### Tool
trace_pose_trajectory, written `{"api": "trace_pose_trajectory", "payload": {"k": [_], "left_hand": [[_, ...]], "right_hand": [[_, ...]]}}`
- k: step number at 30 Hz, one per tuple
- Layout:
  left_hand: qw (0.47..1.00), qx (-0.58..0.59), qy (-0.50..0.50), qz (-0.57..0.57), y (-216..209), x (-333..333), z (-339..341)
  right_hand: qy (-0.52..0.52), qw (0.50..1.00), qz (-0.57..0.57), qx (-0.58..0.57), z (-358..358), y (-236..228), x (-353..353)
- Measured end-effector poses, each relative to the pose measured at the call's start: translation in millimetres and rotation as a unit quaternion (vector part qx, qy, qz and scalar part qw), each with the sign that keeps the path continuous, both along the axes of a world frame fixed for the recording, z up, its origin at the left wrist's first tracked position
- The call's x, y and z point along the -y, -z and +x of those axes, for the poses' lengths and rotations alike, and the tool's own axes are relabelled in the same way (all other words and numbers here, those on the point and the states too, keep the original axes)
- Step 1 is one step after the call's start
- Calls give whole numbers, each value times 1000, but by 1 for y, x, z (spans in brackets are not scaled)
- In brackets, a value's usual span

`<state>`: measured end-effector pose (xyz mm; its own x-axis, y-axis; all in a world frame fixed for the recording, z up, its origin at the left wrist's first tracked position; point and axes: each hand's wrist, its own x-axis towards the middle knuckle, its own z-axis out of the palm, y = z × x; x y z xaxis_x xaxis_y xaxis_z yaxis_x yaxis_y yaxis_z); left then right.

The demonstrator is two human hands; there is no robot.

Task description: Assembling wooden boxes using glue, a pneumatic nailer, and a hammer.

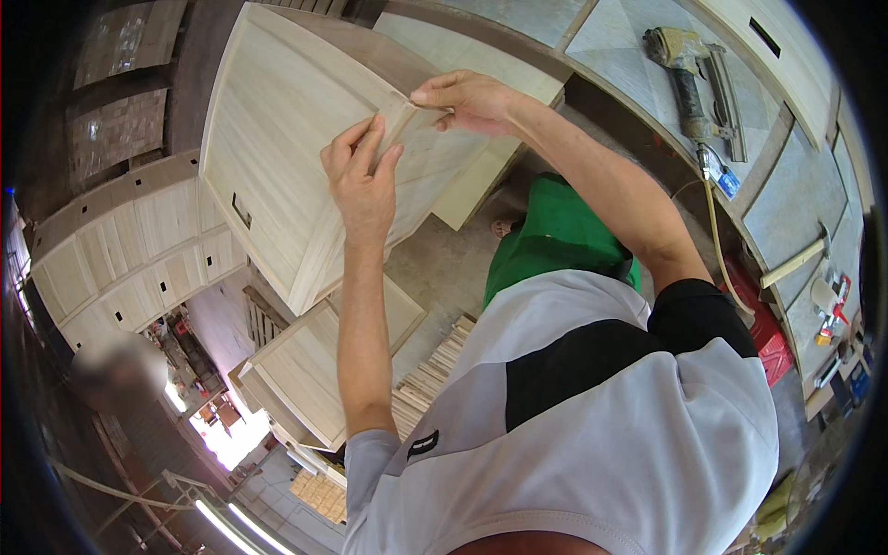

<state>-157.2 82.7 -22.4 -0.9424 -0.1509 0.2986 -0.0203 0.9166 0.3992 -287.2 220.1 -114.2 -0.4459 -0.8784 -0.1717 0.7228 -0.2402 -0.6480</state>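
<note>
A pale wooden cabinet [305,139] with a small dark slot in its face stands tilted in the view before me. My left hand [361,185] is at the cabinet's near edge, its fingers bent and its thumb apart from them, the tips at the wood. At the upper corner of the same edge, my right hand [472,104] has thumb and forefinger pinched together against the wood. Whether a small piece is between those fingertips is too fine to make out. The other right fingers curl below the corner.
On the grey-topped bench at right lie a nail gun [689,88] with a yellowish air hose [717,240], and a hammer [795,261]. Another wooden cabinet [305,370] stands below, beside stacked wood strips [430,370]. More cabinets [129,240] line the left.
</note>
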Motion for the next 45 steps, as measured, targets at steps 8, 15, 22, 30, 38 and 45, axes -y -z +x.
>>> {"api": "trace_pose_trajectory", "payload": {"k": [8, 15, 22, 30, 38, 45], "left_hand": [[1000, 10, -10, 1, 0, -1, -1], [1000, 17, -21, 0, -2, -4, -2], [999, 25, -36, 4, -1, -4, -3], [1000, -5, -15, 10, 2, -8, -5], [1000, -3, -20, -5, 5, -12, -3], [999, -37, -5, -32, 11, -11, 0]], "right_hand": [[5, 1000, -10, -4, 2, 3, 2], [-10, 1000, 10, -12, 0, 5, 4], [-13, 1000, -12, -9, -2, 5, 6], [33, 999, 32, -15, 1, 6, 5], [28, 998, 46, -41, 8, 0, 4], [159, 750, 398, -503, -18, 32, -81]]}}
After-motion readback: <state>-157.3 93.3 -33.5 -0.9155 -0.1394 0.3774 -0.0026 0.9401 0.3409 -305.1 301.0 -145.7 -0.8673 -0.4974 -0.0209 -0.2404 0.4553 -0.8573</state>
